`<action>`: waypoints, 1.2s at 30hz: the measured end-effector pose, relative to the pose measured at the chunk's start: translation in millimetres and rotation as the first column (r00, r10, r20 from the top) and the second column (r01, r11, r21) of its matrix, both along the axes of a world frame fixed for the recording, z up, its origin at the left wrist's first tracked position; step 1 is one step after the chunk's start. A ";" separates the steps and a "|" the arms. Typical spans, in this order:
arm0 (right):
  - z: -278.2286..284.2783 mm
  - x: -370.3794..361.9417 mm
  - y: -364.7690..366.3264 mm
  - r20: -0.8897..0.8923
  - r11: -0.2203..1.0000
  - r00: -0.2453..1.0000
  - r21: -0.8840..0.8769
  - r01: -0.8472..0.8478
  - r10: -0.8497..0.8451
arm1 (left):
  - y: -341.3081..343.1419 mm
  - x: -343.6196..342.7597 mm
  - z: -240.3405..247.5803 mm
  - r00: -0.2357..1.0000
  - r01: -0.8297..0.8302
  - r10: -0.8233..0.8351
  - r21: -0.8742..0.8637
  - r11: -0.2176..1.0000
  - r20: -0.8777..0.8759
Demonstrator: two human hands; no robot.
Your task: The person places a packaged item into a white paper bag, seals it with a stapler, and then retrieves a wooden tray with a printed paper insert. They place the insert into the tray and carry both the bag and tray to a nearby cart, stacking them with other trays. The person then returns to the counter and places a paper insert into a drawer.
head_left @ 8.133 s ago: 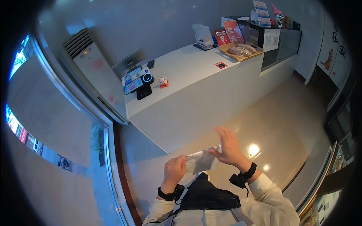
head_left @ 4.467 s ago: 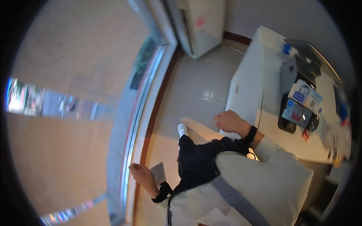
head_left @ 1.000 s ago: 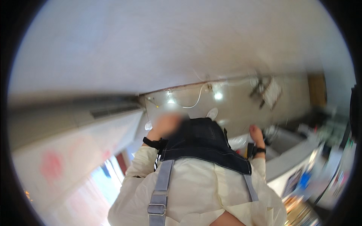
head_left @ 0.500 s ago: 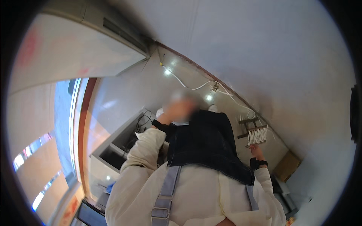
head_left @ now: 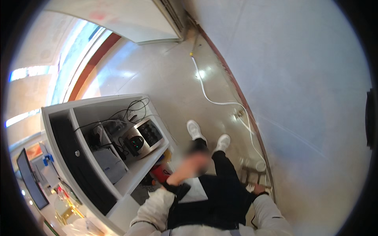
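Note:
My left hand (head_left: pixel 193 165) is smeared by blur in front of my body; its fingers and anything in them cannot be made out. Just below it a white flat piece (head_left: pixel 195 191) lies against my dark apron. Low on the right, my right hand (head_left: pixel 258 189) is closed at the seat of a small stool (head_left: pixel 252 173) with a dark frame. Its white corded seat is mostly hidden behind that hand.
To the left stands an open white cabinet (head_left: pixel 136 177) holding black cables (head_left: pixel 136 106), a device with small lights (head_left: pixel 136 144) and a black drawer (head_left: pixel 75 153). A monitor (head_left: pixel 31 177) sits beyond. A white cable (head_left: pixel 220 103) runs along the wall at right.
My view has swung left and forward, showing more of the cabinet and both shoes. Both hands now appear lower in the picture; the right hand stays at the stool.

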State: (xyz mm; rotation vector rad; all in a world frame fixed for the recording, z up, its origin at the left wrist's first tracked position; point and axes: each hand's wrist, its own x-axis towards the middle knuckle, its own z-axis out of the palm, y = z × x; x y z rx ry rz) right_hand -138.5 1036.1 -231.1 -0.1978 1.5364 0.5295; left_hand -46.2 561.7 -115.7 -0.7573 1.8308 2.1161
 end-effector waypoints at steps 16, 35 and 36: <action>-223.8 127.8 124.0 0.229 0.973 0.959 0.119 -0.200 0.169 | 32.5 32.6 -70.0 0.820 -0.516 0.318 0.373 0.772 0.476; -105.1 -6.5 18.0 0.075 0.928 0.979 -0.311 0.204 -0.191 | 19.6 24.4 -74.5 0.711 -0.691 0.487 0.375 0.618 0.508; -100.4 -13.5 14.6 0.113 0.884 0.965 -0.388 0.261 -0.235 | 19.2 23.2 -70.4 0.725 -0.677 0.482 0.382 0.629 0.492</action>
